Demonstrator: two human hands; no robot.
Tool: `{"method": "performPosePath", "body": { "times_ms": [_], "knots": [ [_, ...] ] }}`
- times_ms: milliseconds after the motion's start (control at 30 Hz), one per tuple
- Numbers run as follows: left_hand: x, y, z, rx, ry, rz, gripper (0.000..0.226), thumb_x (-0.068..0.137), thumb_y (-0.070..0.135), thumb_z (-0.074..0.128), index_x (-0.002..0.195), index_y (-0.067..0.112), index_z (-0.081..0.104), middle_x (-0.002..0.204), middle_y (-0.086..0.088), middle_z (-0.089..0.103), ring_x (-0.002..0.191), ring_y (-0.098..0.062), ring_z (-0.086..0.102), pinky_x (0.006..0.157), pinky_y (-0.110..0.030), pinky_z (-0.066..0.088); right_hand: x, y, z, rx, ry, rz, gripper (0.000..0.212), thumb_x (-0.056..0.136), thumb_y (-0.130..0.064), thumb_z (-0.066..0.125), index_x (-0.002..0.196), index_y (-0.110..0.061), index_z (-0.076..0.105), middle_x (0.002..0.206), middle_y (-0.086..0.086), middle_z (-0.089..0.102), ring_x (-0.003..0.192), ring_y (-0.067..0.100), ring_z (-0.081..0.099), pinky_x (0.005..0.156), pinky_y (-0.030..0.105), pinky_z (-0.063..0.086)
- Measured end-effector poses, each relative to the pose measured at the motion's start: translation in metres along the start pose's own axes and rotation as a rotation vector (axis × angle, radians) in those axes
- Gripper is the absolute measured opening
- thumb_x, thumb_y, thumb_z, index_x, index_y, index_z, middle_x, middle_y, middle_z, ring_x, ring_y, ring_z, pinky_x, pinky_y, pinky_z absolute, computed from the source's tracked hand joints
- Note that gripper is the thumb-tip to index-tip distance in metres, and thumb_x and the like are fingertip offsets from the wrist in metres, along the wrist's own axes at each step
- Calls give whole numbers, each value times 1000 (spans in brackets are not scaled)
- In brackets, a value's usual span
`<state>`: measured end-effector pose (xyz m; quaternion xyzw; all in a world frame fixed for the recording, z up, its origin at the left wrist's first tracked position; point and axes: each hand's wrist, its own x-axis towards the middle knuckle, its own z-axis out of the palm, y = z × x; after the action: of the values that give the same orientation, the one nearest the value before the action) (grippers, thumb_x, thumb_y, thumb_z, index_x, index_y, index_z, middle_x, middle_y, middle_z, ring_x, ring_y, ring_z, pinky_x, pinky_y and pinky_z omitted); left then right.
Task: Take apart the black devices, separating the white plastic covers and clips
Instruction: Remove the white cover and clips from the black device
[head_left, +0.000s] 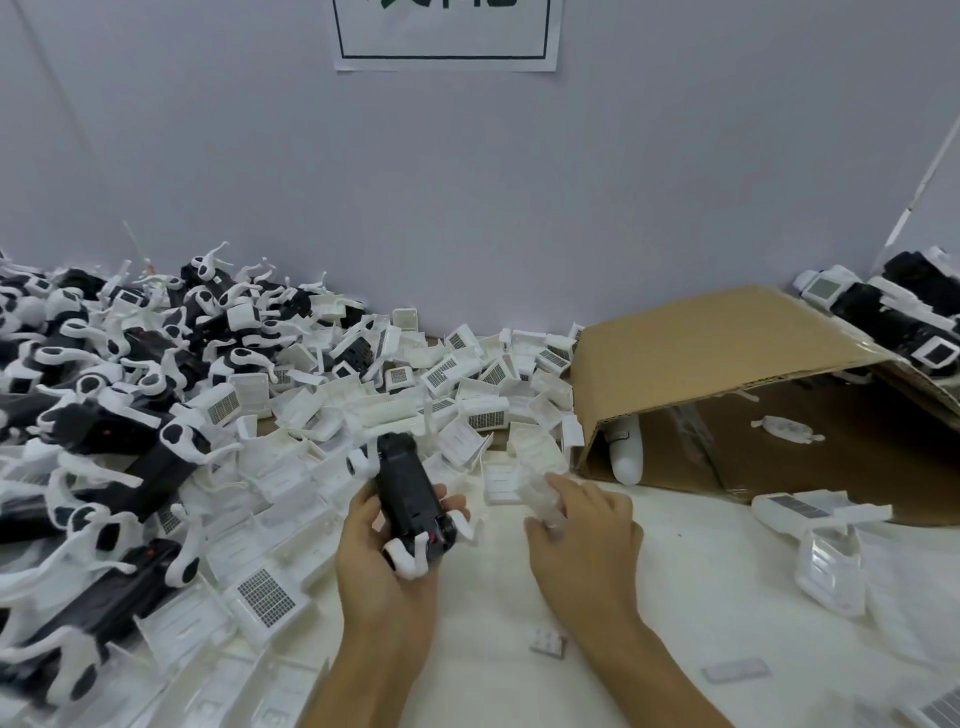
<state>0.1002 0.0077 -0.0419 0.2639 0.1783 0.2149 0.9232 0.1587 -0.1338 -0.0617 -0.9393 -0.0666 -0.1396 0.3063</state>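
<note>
Black oblong plastic device (410, 491) sits lower centre, left hand (387, 556) w/ fingers wrapped round it. Right hand (582, 525) pinches a blurred clear-white plastic cover (540, 493). Risk: white curved clip (408, 558) at device's near end may snap if twisted; loose grip could drop device onto white counter (701, 597).

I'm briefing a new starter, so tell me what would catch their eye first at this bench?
First, the big heap of black devices with white clips, filling the left side of the table, with loose white covers spilling toward the middle. Next, the left hand gripping one black device at centre, the right hand holding a blurred white piece beside it. Behind, on the right, lies a tipped cardboard box.
</note>
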Motion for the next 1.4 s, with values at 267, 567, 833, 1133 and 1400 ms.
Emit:
{"method": "performPosePath", "body": {
  "times_ms": [267,567,833,1133,1400],
  "knots": [
    [3,-3,2,222,-51,67,26,102,29,50,117,10,61,90,-17,69,74,-33,69,70,-41,56,-3,-6,-10,680,112,9,24,73,-40,85,71,-25,67,73,-16,59,83,11,53,71,15,37],
    [-5,-11,5,401,-282,-12,33,74,41,67,103,25,67,94,-6,73,77,-18,70,64,-34,51,-7,-15,-16,1237,-182,159,35,67,-39,79,93,-18,73,89,9,77,78,19,73,64,21,56],
    [-6,-11,5,388,-331,2,30,80,37,66,107,23,68,103,-7,75,89,-20,74,63,-33,59,-12,-17,-9,854,-102,-35,25,74,-61,64,69,-38,75,86,-7,51,69,2,53,62,13,44],
    [0,-8,3,477,-305,118,36,84,41,61,112,20,63,95,-9,76,85,-24,74,65,-33,58,-13,-17,-16,1151,-155,33,51,66,-25,89,115,-24,75,109,2,74,84,25,76,65,35,61],
    [7,-2,-5,382,-275,15,34,102,14,42,128,13,63,112,-24,72,100,-31,72,76,-33,61,-12,-13,-15,1219,-199,54,51,72,-3,87,117,-18,69,105,1,77,94,21,75,74,23,59]
  ]
}}
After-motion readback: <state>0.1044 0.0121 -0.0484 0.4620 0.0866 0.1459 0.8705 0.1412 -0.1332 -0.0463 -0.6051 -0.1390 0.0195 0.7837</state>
